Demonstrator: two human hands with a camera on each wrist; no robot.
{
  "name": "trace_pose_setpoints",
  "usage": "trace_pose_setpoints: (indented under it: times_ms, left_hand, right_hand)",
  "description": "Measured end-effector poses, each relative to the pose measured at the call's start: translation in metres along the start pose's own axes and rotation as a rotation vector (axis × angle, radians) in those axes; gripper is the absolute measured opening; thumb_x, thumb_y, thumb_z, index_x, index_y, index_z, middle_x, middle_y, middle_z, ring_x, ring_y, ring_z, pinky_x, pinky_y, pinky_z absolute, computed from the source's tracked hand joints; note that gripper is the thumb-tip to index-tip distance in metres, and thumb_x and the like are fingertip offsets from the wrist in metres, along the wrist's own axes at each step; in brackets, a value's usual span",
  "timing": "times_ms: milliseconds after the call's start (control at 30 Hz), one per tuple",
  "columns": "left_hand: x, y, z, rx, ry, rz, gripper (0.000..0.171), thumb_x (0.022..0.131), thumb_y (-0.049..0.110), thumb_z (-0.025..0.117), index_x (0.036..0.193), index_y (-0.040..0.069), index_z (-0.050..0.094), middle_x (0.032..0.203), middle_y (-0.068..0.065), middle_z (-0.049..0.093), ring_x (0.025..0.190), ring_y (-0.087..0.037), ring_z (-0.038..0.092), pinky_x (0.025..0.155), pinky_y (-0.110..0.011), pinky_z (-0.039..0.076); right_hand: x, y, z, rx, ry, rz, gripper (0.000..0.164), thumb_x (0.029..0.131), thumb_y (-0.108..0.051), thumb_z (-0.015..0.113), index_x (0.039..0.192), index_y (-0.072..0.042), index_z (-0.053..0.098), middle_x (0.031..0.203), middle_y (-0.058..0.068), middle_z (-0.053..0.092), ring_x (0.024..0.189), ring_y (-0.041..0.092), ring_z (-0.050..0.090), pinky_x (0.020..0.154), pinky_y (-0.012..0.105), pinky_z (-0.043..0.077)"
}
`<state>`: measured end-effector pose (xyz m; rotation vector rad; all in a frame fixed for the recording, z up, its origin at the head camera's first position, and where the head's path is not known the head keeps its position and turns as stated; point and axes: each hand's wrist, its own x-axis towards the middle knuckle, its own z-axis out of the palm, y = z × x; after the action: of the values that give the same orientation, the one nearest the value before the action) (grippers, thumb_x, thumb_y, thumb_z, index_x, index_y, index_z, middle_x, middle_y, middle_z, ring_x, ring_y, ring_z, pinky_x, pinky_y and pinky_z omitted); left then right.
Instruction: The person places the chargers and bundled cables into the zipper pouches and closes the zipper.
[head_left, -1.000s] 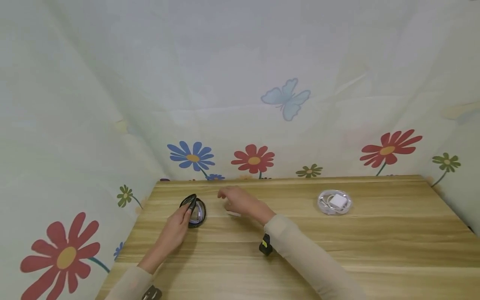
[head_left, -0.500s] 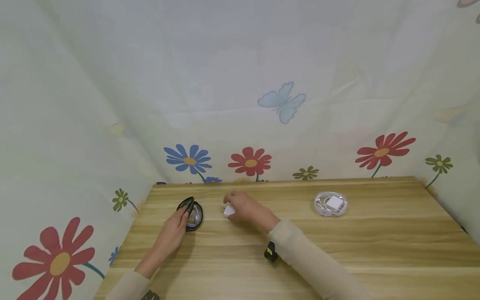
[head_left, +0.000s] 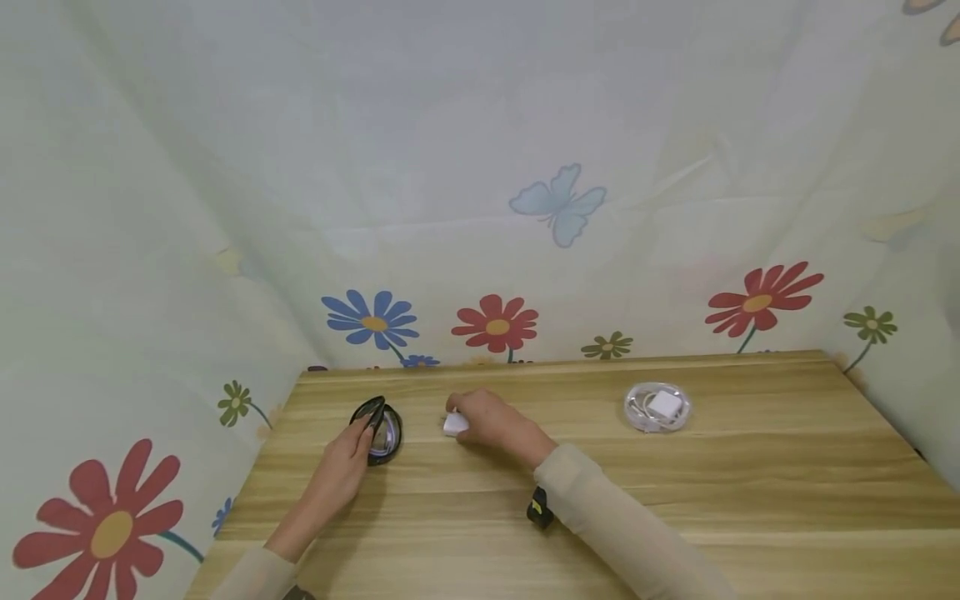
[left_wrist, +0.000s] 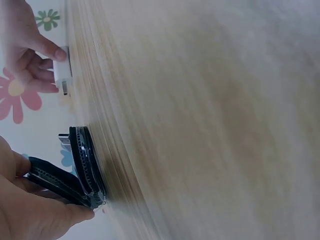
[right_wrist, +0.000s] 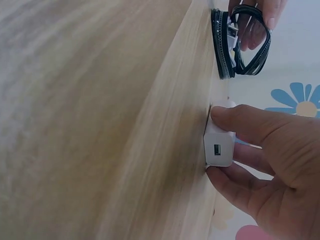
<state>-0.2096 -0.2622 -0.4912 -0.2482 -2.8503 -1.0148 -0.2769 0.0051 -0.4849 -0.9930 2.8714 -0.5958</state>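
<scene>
On the left of the table, a small round black zip case [head_left: 399,442] stands with its lid raised. My left hand [head_left: 347,458] holds that lid between thumb and fingers. Inside lies a coiled light cable [head_left: 389,435], and its USB plug [left_wrist: 64,139] pokes past the zip edge in the left wrist view. To the right of the case, my right hand [head_left: 491,418] pinches a white USB charger [right_wrist: 220,145] close over the wood. Its USB port [right_wrist: 217,149] shows in the right wrist view, and its prongs face the case in the head view.
Further right on the wooden table [head_left: 600,517] sits a clear round case [head_left: 628,410] with a white charger [head_left: 665,405] and cable in it. A flower-printed cloth wall [head_left: 420,167] rises right behind the table's back edge.
My right hand has gone from hovering over the charger to pinching it, its fingers now closed around its sides. My left hand keeps the case lid raised. The head view has shifted slightly.
</scene>
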Motion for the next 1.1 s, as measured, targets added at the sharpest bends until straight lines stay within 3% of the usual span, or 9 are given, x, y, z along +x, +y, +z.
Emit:
trace_pose_setpoints:
  times_ms: [333, 1100]
  left_hand:
    - [-0.002, -0.002, -0.001, -0.007, -0.029, -0.031, 0.048, 0.112, 0.023, 0.035, 0.149, -0.006, 0.043, 0.150, -0.029, 0.046, 0.141, -0.046, 0.040, 0.116, -0.059, 0.034]
    - [-0.001, -0.003, -0.002, -0.013, -0.022, -0.010, 0.048, 0.112, 0.022, 0.035, 0.149, -0.009, 0.043, 0.150, -0.031, 0.045, 0.141, -0.047, 0.040, 0.116, -0.059, 0.032]
  right_hand:
    - [-0.002, 0.001, 0.003, -0.001, 0.013, -0.001, 0.039, 0.088, -0.020, 0.082, 0.123, -0.007, 0.072, 0.114, 0.005, 0.073, 0.090, 0.012, 0.061, 0.080, 0.022, 0.052]
    - [0.003, -0.009, -0.005, 0.022, 0.024, 0.009, 0.037, 0.089, -0.021, 0.082, 0.122, -0.009, 0.073, 0.113, 0.004, 0.074, 0.086, 0.011, 0.060, 0.078, 0.021, 0.053]
